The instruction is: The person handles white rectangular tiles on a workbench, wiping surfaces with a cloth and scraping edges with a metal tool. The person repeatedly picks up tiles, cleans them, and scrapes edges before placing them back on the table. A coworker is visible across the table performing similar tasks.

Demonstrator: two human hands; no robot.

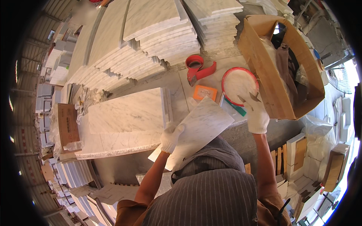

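Both my hands wear white knit gloves. My left hand [171, 137] grips the left edge of a white marble tile [200, 128], held tilted over my striped apron. My right hand [255, 115] is raised beside the cardboard box [260, 64], pinching a small brown piece [253, 97] between its fingers. A round white lid with a red rim [239, 86] lies just beyond that hand.
A stack of marble slabs [126, 116] lies on the bench to the left. More tile stacks [151, 34] rise behind. A red tape dispenser [199, 67], an orange pad [205, 92] and a teal-handled tool [235, 107] lie on the bench. Boxed tiles stand at lower right.
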